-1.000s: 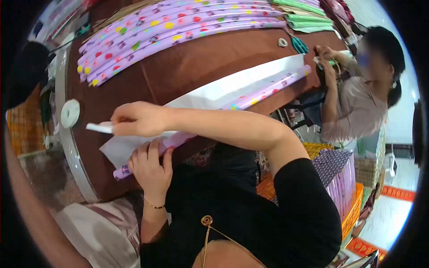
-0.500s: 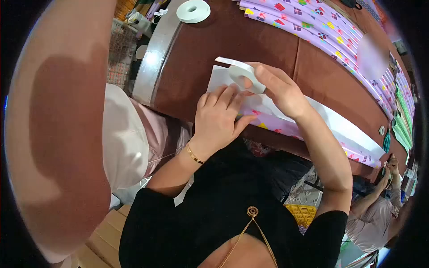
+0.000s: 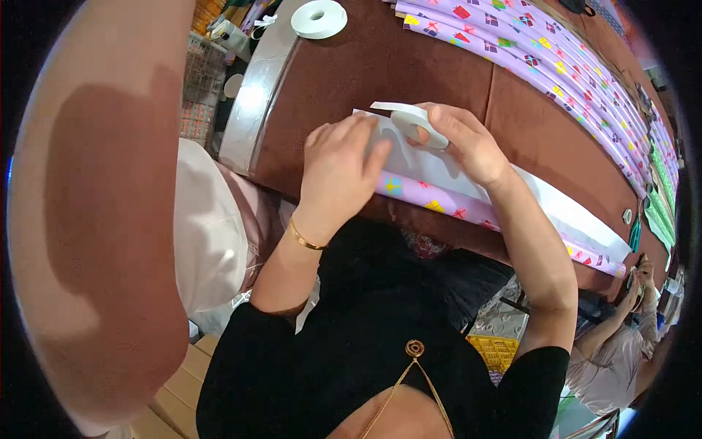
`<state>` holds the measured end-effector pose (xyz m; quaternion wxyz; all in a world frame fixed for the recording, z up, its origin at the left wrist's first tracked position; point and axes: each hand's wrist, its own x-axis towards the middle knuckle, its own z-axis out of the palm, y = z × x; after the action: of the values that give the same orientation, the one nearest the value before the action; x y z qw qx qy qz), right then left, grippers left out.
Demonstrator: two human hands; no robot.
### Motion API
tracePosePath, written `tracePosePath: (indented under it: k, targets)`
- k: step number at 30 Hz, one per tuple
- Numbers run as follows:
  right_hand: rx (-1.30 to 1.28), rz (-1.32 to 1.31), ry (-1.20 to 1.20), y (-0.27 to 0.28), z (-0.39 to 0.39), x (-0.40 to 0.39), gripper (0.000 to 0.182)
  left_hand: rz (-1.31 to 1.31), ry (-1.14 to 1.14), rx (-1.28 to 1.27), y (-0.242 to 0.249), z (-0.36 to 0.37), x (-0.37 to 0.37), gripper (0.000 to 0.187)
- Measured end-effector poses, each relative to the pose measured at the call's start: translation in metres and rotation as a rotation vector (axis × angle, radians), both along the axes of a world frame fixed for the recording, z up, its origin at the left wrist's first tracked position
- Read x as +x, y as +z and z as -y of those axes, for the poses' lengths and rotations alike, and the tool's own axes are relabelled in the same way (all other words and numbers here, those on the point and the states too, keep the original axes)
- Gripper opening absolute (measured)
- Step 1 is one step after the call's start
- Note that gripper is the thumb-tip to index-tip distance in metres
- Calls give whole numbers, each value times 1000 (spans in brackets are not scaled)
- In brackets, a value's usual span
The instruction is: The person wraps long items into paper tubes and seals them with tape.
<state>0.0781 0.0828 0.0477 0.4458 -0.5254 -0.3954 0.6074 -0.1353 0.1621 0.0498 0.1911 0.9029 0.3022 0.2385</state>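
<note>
My right hand (image 3: 472, 150) grips a roll of white tape (image 3: 404, 124) above the paper, a finger through its core and a short end of tape sticking out to the left. Beneath it lies a sheet of wrapping paper, its white side (image 3: 556, 201) up and its lilac gift-print part (image 3: 439, 207) rolled along the near edge. My left hand (image 3: 338, 164) is over the left end of the sheet, fingers stretched and thumb apart, fingertips right at the paper's edge. It holds nothing.
Another tape roll (image 3: 303, 23) rests at the table's far left. Several lilac paper rolls (image 3: 504, 47) lie across the back of the brown tabletop (image 3: 329, 88), with green ones (image 3: 658, 212) at right. One person's arm (image 3: 110, 183) fills the left; another person's hands (image 3: 643, 274) work at right.
My left hand has lifted off the rolled paper and moved left to the sheet's end, uncovering the lilac print. The tape roll in my right hand has shifted slightly right.
</note>
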Motion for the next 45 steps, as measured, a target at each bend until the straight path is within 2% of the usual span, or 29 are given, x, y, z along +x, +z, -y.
tracePosePath:
  k: [1,3,4,6,7,11,14,16,18,20,21,22,24,25,26,28,30,33,34,36,38,40,41,42,44,45]
  targets:
    - [42,22,-6,1,0,-2,51,-1,3,6,3,-2,2,43]
    - [86,40,-15,4,1,-6,52,252,90,-215,12,-5,6,32]
    - [164,50,-29,7,1,-9,53,249,89,-213,16,-5,9,32]
    - [245,59,-45,8,1,-9,54,475,162,-644,21,-3,14,26]
    - [281,83,-26,7,1,-7,52,515,158,-761,20,-6,15,21]
    - [339,199,-65,9,3,-8,46,517,134,-898,18,-17,14,17]
    - [326,343,-98,15,4,-7,40,640,150,-933,18,-21,13,11]
    - [297,371,-154,20,4,-7,37,752,194,-923,22,-24,12,6]
    - [270,396,-207,19,4,-6,35,758,147,-849,20,-24,12,10]
    - [331,450,-281,15,2,-2,28,753,222,-606,19,-18,17,18]
    - [316,448,-369,10,1,-1,29,754,222,-605,18,-15,17,18]
    - [317,447,-368,11,0,1,29,660,238,-446,17,-11,16,19]
    - [239,407,-635,16,-1,6,35,466,266,-133,13,-3,12,22]
    - [191,389,-705,23,-2,6,38,381,203,6,3,-1,7,20]
    - [191,390,-705,27,-2,9,38,382,203,6,-1,0,4,20]
    - [85,397,-757,30,-4,15,37,178,6,126,-9,1,-2,19]
    - [82,396,-750,30,-8,14,38,137,3,152,-17,0,-3,18]
    - [104,385,-584,47,-17,-10,38,126,-7,164,-22,-1,-5,19]
    - [135,379,-408,47,-22,-10,36,127,1,162,-22,-1,-5,20]
    - [164,260,-202,48,-34,-25,32,128,10,162,-23,-1,-3,20]
    - [218,303,-127,43,-52,-49,33,155,-1,147,-24,-1,-1,19]
    - [283,485,-10,41,-73,-66,36,134,-6,125,-26,-4,-3,20]
    - [277,527,-19,40,-80,-76,51,117,-14,103,-27,-4,-4,21]
    - [275,525,-12,38,-85,-80,51,117,-7,100,-31,-4,-6,21]
    - [374,960,66,32,-94,-86,40,150,-48,-16,-41,-6,-10,25]
    - [366,1025,10,24,-93,-90,42,152,-39,-17,-44,-6,-10,25]
